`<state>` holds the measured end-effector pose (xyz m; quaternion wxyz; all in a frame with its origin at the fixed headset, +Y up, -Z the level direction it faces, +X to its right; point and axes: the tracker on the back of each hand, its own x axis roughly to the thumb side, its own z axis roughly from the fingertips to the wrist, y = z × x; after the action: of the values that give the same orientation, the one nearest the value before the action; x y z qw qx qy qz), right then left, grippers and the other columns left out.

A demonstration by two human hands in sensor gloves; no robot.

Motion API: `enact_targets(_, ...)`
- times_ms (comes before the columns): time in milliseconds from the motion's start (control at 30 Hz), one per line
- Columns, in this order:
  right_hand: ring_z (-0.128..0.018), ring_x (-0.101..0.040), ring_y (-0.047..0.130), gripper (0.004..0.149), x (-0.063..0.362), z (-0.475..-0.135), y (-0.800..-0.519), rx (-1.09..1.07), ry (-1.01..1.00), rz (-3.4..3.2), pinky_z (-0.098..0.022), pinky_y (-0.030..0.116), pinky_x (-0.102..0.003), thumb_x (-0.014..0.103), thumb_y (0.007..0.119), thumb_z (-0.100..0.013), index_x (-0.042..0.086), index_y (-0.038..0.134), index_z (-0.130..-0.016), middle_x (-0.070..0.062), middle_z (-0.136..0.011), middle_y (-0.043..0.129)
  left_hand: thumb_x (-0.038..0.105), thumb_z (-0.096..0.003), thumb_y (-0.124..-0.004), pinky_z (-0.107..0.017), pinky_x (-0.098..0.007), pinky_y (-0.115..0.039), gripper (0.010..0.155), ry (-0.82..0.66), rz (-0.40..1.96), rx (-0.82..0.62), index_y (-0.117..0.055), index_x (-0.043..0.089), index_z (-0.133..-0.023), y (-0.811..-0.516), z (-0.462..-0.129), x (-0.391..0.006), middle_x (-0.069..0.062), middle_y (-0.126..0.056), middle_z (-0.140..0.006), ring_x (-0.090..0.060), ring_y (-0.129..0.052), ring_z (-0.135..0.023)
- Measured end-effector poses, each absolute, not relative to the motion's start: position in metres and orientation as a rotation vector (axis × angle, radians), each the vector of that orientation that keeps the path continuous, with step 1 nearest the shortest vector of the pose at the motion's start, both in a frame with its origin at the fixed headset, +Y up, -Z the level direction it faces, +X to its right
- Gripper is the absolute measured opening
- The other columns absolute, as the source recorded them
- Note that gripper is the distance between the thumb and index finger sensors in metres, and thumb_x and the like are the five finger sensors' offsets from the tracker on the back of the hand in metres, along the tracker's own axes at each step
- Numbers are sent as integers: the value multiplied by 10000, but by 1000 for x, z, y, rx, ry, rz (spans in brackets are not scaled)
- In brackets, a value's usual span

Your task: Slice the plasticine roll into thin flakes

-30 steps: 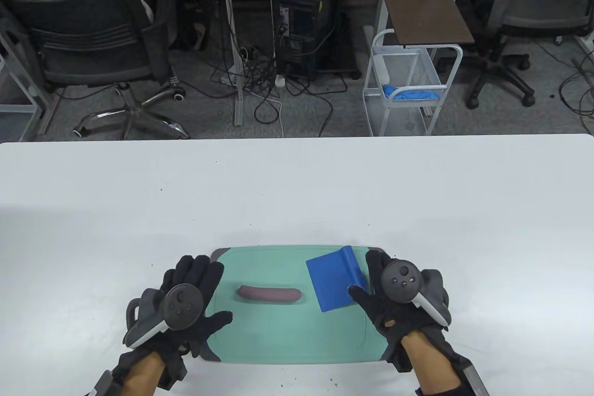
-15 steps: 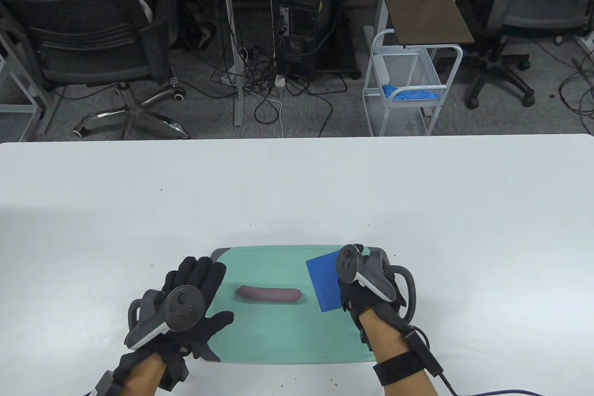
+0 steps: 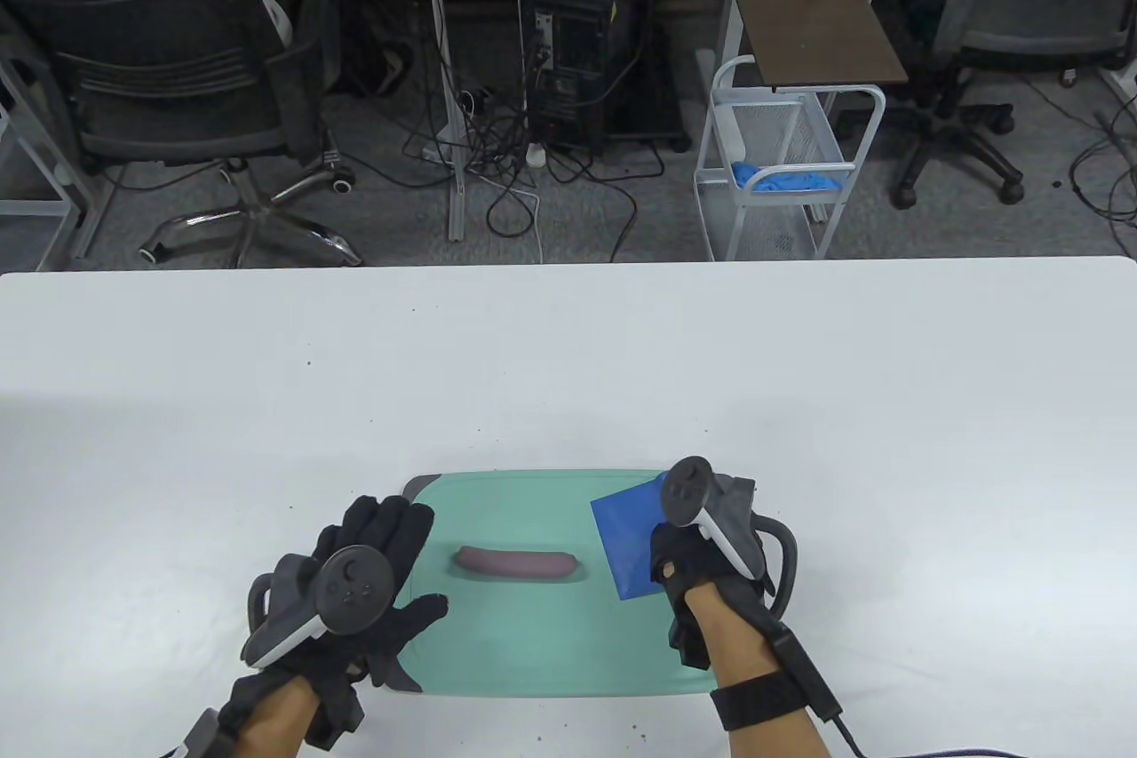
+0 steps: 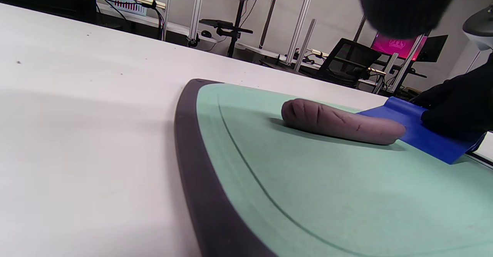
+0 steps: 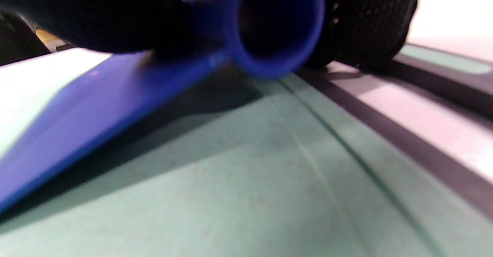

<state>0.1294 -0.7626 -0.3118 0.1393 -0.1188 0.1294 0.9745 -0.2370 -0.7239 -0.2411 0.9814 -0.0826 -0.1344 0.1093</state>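
A brown-purple plasticine roll lies whole on the green cutting mat; it also shows in the left wrist view. A blue scraper sits at the mat's right end. My right hand grips its rolled handle and tilts the blade's handle side up off the mat. My left hand lies flat and open on the mat's left edge, a short way left of the roll and holding nothing.
The mat's dark rim lies on a white table. Beyond the far edge stand office chairs, a white wire cart and a computer tower.
My right hand turned from lying flat beside the scraper to closing round its handle, then lifted that side a little. My left hand and the roll stayed put.
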Motion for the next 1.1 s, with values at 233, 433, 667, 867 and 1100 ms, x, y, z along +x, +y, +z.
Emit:
enact_targets(233, -643, -447, 881, 811, 148, -302, -737, -291, 111, 2612, -452, 785, -565, 432, 742, -473, -16, 382, -1045, -78, -665, 894, 709, -347, -707, -800, -607, -469, 892, -261, 227, -180, -308, 405, -1084, -724, -241, -237, 46, -356, -1220, -349, -395, -1160)
enact_targets(433, -581, -426, 925, 792, 144, -288, -711, -262, -24, 2527, -410, 807, -559, 469, 742, -489, 53, 395, -1066, -55, -541, 940, 707, -348, -706, -797, -612, -478, 888, -251, 225, -189, -318, 402, -1085, -725, -242, -237, 46, -365, -1220, -353, -407, -1159)
enact_targets(667, -605, -418, 902, 828, 125, -272, -707, -207, 33, 2520, -429, 792, -552, 456, 754, -490, 96, 299, -1080, -51, -570, 913, 707, -349, -705, -794, -619, -484, 878, -248, 219, -202, -342, 398, -1086, -726, -242, -235, 48, -379, -1220, -360, -421, -1157)
enact_targets(867, -615, -414, 909, 853, 111, -264, -703, -118, 34, 2583, -439, 796, -558, 398, 814, -472, 151, 272, -1083, -43, -600, 908, 705, -352, -705, -793, -621, -484, 871, -252, 217, -196, -359, 393, -1087, -724, -242, -232, 46, -390, -1219, -362, -425, -1156)
enact_targets(1100, -600, -401, 929, 850, 102, -261, -701, -92, -20, 2636, -433, 804, -561, 372, 858, -455, 219, 308, -1086, -49, -575, 925, 699, -350, -709, -789, -623, -485, 865, -260, 215, -159, -378, 386, -1086, -719, -238, -226, 41, -397, -1216, -364, -429, -1152)
